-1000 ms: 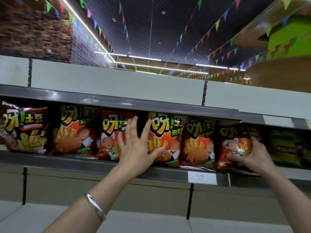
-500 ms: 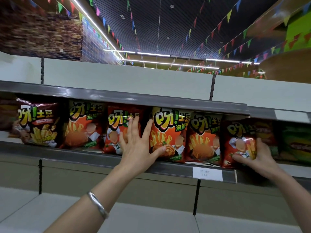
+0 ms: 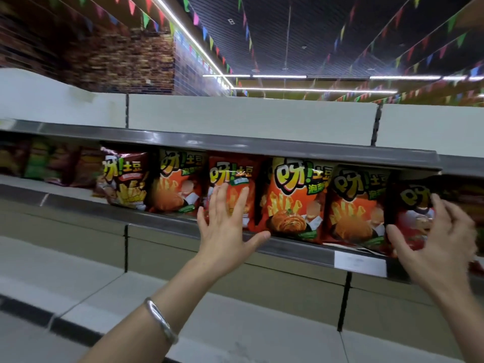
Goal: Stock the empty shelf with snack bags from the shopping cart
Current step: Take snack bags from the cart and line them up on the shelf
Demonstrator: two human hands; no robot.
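A row of snack bags stands on the grey shelf point(image 3: 162, 218). My left hand point(image 3: 225, 231) lies flat with straight fingers on a red bag point(image 3: 235, 176), its thumb by the bottom of the orange bag point(image 3: 296, 200) beside it. At the row's right end my right hand point(image 3: 440, 247) curls round a dark red bag point(image 3: 413, 203), thumb at its left edge and fingers on its upper front. A brown bag point(image 3: 125, 179) and two more orange bags point(image 3: 178, 187) point(image 3: 356, 205) stand untouched. The shopping cart is out of view.
Blurred green and dark bags point(image 3: 52, 163) fill the shelf's far left. The upper shelf's edge point(image 3: 235, 145) hangs just over the bag tops. A white price label point(image 3: 360, 263) sits on the rail. A bare lower shelf point(image 3: 235, 323) lies under my arms.
The view has swung left and tilted. My left hand slid from the gap beside the orange bag onto the red bag. My right hand moved from the dark red bag's lower corner up across its front.
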